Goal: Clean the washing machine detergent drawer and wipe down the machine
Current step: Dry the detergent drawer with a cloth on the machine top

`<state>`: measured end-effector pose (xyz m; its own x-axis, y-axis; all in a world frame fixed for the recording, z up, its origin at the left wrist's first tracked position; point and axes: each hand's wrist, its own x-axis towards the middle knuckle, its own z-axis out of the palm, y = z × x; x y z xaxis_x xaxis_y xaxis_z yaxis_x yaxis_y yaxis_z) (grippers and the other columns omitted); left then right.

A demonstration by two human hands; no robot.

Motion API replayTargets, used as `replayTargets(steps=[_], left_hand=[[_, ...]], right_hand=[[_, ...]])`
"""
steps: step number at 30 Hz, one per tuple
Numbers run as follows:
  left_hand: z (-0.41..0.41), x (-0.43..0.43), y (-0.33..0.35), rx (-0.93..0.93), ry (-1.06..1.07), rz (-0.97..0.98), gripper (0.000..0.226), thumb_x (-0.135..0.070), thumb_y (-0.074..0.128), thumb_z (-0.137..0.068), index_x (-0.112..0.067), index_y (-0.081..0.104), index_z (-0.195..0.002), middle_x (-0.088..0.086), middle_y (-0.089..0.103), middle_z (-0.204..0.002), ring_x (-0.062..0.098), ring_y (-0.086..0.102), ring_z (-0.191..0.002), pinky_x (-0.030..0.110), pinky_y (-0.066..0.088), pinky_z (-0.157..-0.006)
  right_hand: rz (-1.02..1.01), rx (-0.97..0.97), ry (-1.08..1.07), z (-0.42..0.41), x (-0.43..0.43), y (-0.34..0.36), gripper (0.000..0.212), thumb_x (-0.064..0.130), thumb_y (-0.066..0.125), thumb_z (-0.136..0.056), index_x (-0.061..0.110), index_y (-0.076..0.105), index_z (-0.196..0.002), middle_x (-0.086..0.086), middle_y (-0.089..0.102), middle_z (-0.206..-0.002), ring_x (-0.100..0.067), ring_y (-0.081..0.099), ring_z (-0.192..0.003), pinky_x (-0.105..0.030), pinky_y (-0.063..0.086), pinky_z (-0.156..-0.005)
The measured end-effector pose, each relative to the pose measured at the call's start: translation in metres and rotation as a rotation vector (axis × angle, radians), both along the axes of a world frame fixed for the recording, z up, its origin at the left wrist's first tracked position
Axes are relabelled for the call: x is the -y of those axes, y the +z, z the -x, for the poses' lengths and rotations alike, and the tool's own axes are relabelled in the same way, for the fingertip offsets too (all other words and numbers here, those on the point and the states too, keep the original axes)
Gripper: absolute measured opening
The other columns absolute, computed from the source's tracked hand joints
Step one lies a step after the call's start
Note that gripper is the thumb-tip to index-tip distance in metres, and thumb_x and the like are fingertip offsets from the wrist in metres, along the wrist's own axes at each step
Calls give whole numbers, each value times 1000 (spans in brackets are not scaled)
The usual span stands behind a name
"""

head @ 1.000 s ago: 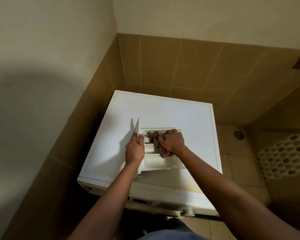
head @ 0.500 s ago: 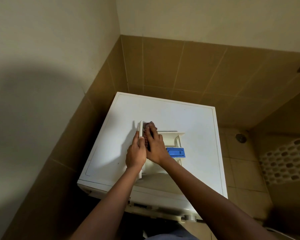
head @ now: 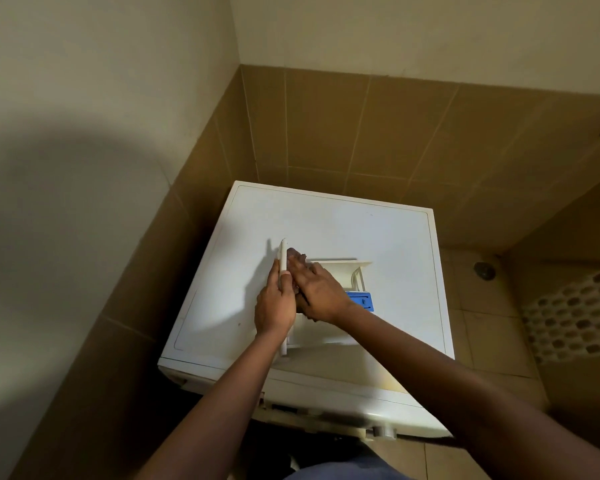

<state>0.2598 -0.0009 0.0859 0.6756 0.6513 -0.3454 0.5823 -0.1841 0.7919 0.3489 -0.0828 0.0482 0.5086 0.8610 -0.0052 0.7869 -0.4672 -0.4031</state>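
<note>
Drawer (head: 329,268) atop washer (head: 378,237): left hand (head: 274,303) grips its front, right hand (head: 317,292) presses cloth (head: 297,253).

washing machine (head: 361,237): white, with a yellowish stain near the front edge
drawer (head: 340,268): white, off-white inside
insert (head: 359,301) in the drawer: bright blue
cloth (head: 297,254): dark reddish, pattern unclear
wall tiles (head: 378,133): tan-brown, pale grout lines
upper wall (head: 101,81): cream
basket (head: 575,313): white, honeycomb holes
</note>
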Motion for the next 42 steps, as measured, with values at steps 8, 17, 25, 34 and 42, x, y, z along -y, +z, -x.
replayTargets(steps=[8,17,25,34,42], left_hand=[[0,-2,-1,-21,6,-32,46,-45,26,-103,-42,31,-148,7,60,-130,32,55,-117,41,43,-94],[2,0,2,-17,9,-37,47,-50,25,-102,-44,29,-148,7,58,-130,31,53,-115,37,41,-86],[3,1,2,10,22,-24,48,-49,27,-102,-41,30,-149,8,58,-130,31,54,-116,39,44,-91],[2,1,2,25,31,-9,47,-49,27,-102,-42,31,-148,5,61,-125,30,58,-110,39,46,-88],[0,2,3,-3,41,-46,46,-48,27,-102,-41,34,-148,7,67,-116,26,63,-101,30,45,-77]], right_hand=[[84,-52,-198,-6,-9,19,81,13,63,-82,19,20,-151,2,32,-153,-29,47,-113,-33,42,-89],[290,90,-421,-42,56,25,64,10,47,-93,25,25,-150,4,34,-152,-28,44,-116,-36,44,-90],[229,-205,-861,-63,122,28,31,7,49,-90,16,60,-117,-8,63,-99,-22,58,-86,-28,51,-61],[-438,-502,-1033,-45,73,43,23,22,51,-93,6,62,-105,-16,67,-96,-32,62,-89,-36,49,-75],[-137,-377,-431,10,-24,42,44,16,51,-93,5,43,-136,-24,49,-127,-42,56,-105,-34,45,-81]])
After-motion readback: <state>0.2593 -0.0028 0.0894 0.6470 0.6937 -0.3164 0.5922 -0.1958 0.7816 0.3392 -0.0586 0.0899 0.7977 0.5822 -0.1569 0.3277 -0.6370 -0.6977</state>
